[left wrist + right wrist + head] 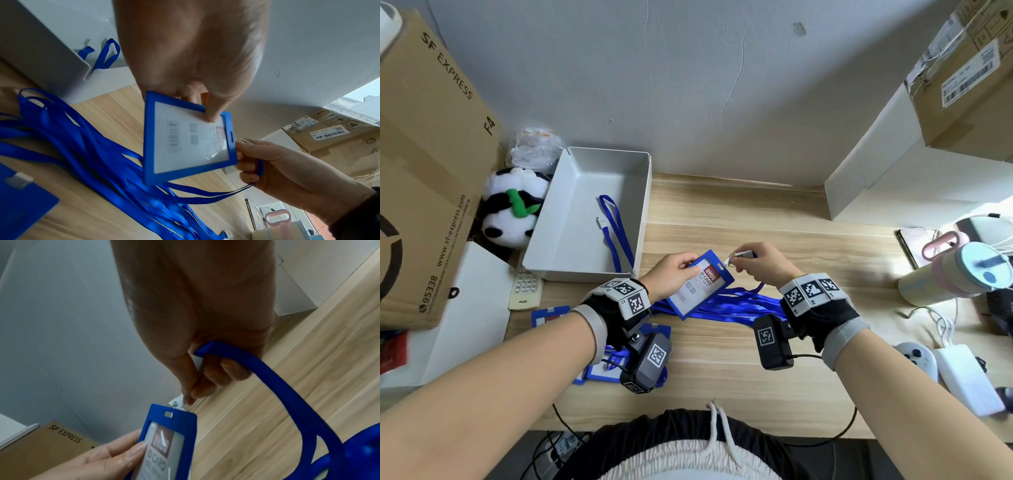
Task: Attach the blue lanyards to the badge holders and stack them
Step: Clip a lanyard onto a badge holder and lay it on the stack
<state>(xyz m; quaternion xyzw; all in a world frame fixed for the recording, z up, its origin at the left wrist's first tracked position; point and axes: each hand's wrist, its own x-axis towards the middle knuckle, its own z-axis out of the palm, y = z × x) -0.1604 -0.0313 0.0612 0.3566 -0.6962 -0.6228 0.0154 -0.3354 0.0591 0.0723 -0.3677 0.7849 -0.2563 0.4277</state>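
The left hand (671, 274) grips a blue badge holder (700, 284) above the desk (722, 359), thumb on its clear front, fingers behind; in the left wrist view the thumb presses the upper edge of the window. The holder is tilted, its slotted end pointing toward 1 o'clock. An ID card with a red header sits inside.

The right hand (756, 263) pinches the clear plastic clip (727, 262) of a lanyard (287, 386) between thumb and forefinger. In the right wrist view the clip tip lies just beside the slot (168, 413) at the holder's top edge; whether it has entered the slot cannot be told. The strap runs from the curled fingers down to the desk.

A loose pile of lanyards (736, 305) lies on the desk directly under both hands. At 9 o'clock from the pile, near the left wrist, more holders (549, 317) lie flat, partly hidden by the arm; how many cannot be told.

A grey tray (585, 212) stands at 10 o'clock, holding one lanyard (616, 233). A panda toy (512, 205) and a cardboard box (431, 154) stand left of the tray. A remote (525, 289) lies at the tray's near corner. A bottle (955, 274) stands at 3 o'clock.
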